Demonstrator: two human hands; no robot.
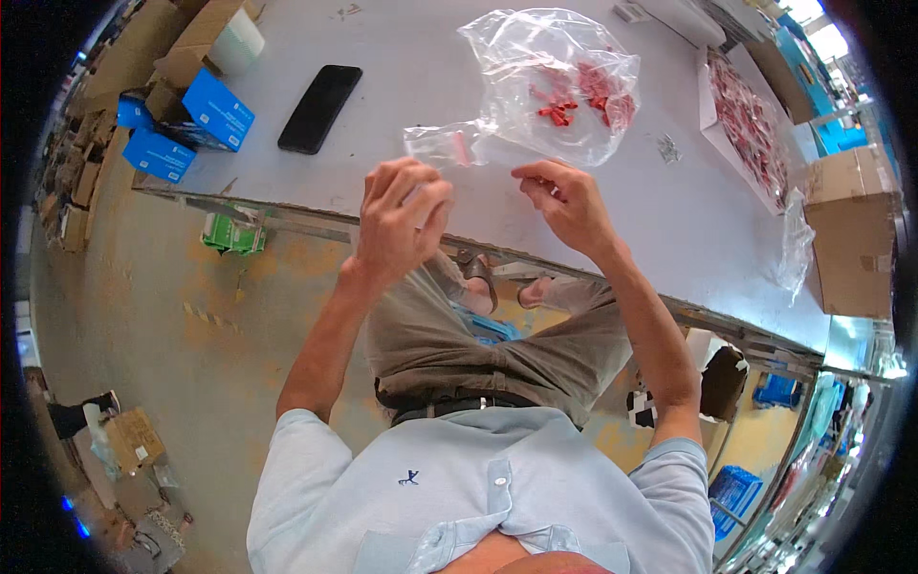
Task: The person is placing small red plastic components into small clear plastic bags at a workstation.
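Over the front edge of the table, my left hand (404, 212) is closed with its fingers curled down. A pale sliver shows between its fingers, too blurred to name. To its right, my right hand (571, 203) has thumb and forefinger drawn together in a pinch; anything between the tips is too small to make out. Just beyond my left hand lies a small clear zip bag (442, 145) with a red strip. A large clear plastic bag (497, 57) spreads out behind it, holding several small red pieces (557, 115).
A black phone (320, 109) lies left on the table (402, 48), near blue boxes (215, 110). At the right are a shallow white box (751, 124) of small red-and-clear packets, loose small pieces (668, 148) and a brown carton (851, 230).
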